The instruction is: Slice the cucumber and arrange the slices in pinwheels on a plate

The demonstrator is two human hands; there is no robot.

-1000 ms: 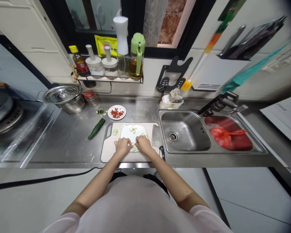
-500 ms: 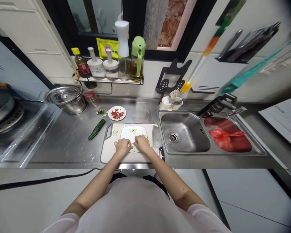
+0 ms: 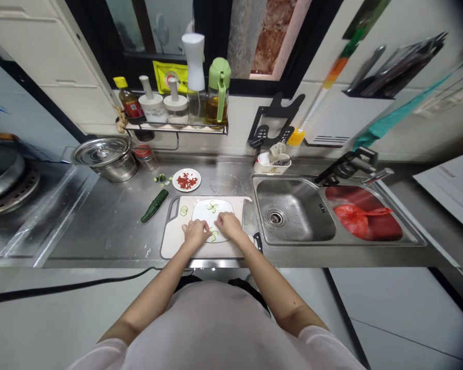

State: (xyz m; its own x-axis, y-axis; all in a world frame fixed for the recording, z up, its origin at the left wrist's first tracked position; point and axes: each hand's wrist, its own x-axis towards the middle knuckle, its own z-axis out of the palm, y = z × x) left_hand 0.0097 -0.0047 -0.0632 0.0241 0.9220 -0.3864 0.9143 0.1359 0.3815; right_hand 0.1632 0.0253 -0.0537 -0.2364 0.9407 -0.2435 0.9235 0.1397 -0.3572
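A white, rounded square plate (image 3: pixel 201 209) lies on the cutting board (image 3: pixel 173 241). Thin cucumber slices (image 3: pixel 212 206) form a small fan at its far side, and more cucumber slices (image 3: pixel 214 236) lie near its front edge. Over the plate's left part, my left hand (image 3: pixel 195 234) has thumb and fingers drawn together beside the front slices; anything between them is too small to see. Opposite it, my right hand (image 3: pixel 230 226) is curled, with its fingertips over the plate and partly hidden. A few loose slices (image 3: pixel 183 210) rest on the board's left side.
A cucumber (image 3: pixel 154 205) lies left of the board, with cucumber scraps (image 3: pixel 162 178) behind it. A small plate of chopped red pieces (image 3: pixel 187 180) stands behind the board. A black-handled knife (image 3: pixel 258 241) lies at right, beside the double sink (image 3: pixel 293 226).
My right hand has shifted slightly up and right, away from the front slices, and its fingers look more curled. My left hand stays nearly in place.
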